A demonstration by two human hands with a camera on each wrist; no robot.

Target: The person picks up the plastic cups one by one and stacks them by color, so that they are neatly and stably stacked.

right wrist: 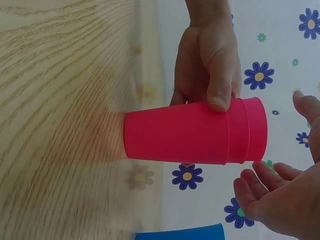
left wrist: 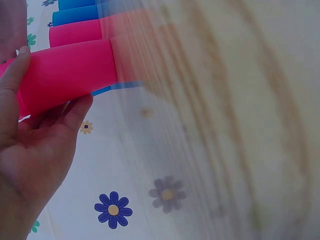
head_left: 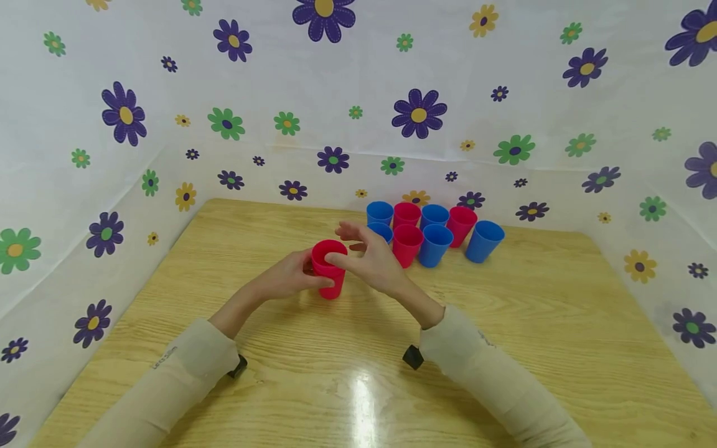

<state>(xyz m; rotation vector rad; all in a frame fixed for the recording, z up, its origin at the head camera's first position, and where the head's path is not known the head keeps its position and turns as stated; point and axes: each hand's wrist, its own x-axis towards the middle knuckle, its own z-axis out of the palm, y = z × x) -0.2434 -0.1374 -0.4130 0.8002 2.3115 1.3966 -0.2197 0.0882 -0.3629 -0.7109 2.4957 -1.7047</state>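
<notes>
Nested red cups (head_left: 330,283) stand upright on the table, left of the other cups. In the right wrist view the stacked red cups (right wrist: 180,132) show more than one rim at the top. My left hand (head_left: 288,274) grips the stack from the left, thumb in front and fingers around the far side. Beside the rim, my right hand (head_left: 372,258) is spread with its thumb apart from the fingers. In the right wrist view the right hand (right wrist: 285,200) holds nothing; its fingertips are close to the rim, and I cannot tell if they touch.
Blue and red cups stand upright in two rows toward the back, among them a front red cup (head_left: 407,244) and a front blue cup (head_left: 437,246). Another blue cup (head_left: 485,241) stands at their right end. A flowered cloth (head_left: 358,143) borders the wooden table (head_left: 313,386).
</notes>
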